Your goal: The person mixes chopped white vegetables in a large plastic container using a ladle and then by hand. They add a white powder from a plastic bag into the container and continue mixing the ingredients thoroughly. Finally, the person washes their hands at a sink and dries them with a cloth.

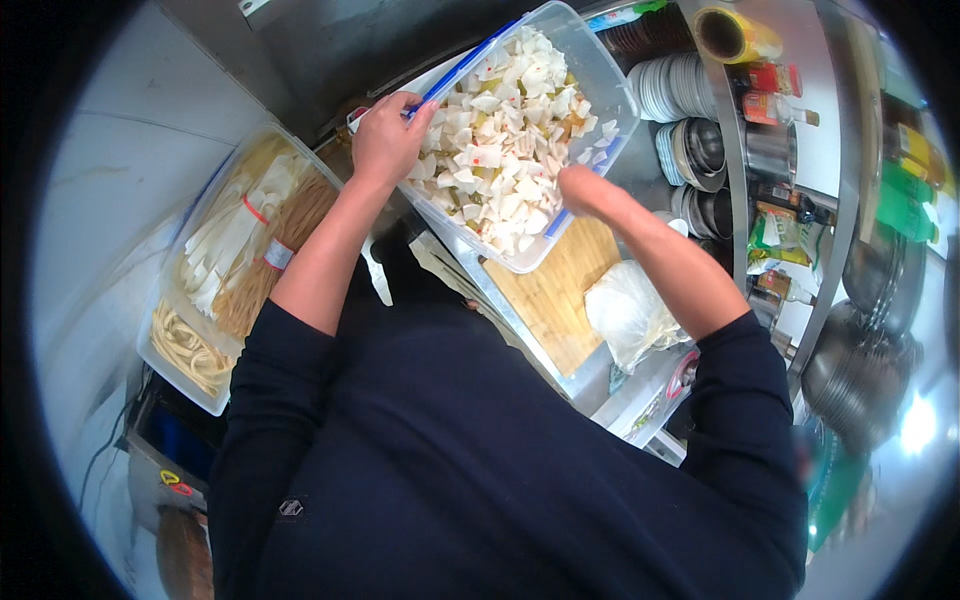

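A clear plastic container (611,75) with blue edge clips stands before me, tilted in the view. Inside lie many thin white vegetable slices (502,154), mixed with green pieces and small red bits. My left hand (390,139) grips its left rim, with the thumb over the blue clip strip. Against the container's lower right side is my right hand (589,189), bent at the wrist. Its fingers are hidden from view, so what they hold does not show. A wooden cutting board (551,300) lies partly beneath the container.
At left, a second plastic container (196,396) holds bundled noodles (232,232). A filled plastic bag (630,307) rests on the board's right edge. Metal shelves (832,187) at right carry stacked plates (675,86), bowls, bottles and packets. A white handle (377,274) shows near my waist.
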The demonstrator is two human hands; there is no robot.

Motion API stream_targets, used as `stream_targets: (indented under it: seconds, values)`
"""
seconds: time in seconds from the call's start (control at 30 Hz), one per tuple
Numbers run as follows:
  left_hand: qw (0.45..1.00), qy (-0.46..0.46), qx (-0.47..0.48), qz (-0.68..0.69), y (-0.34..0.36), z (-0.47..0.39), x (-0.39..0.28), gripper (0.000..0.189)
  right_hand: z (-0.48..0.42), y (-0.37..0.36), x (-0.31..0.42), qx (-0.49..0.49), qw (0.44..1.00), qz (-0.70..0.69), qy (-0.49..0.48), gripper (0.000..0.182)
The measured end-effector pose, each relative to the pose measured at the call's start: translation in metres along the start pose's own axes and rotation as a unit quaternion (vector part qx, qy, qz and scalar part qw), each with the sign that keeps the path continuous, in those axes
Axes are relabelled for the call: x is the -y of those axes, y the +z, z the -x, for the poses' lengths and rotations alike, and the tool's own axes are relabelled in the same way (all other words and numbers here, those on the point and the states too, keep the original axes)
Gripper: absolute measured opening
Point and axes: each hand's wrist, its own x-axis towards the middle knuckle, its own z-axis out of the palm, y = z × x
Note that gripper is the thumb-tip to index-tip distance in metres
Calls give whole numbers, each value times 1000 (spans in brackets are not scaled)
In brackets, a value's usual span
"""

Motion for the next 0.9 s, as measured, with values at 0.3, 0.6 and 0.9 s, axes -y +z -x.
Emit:
stream_targets:
  seconds: [0.3, 0.6, 0.9]
  values:
    - [1000, 4, 6, 4, 2, -1, -3, 39, 83, -41, 28, 22, 829, -547, 109, 34]
    - [1000, 14, -13, -2, 3, -3, -3, 38, 84, -69, -16, -210, 908, -362, 28, 46]
    - [1000, 18, 4, -3, 2, -2, -9, 39, -70, -91, -54, -356, 927, -115, -7, 30]
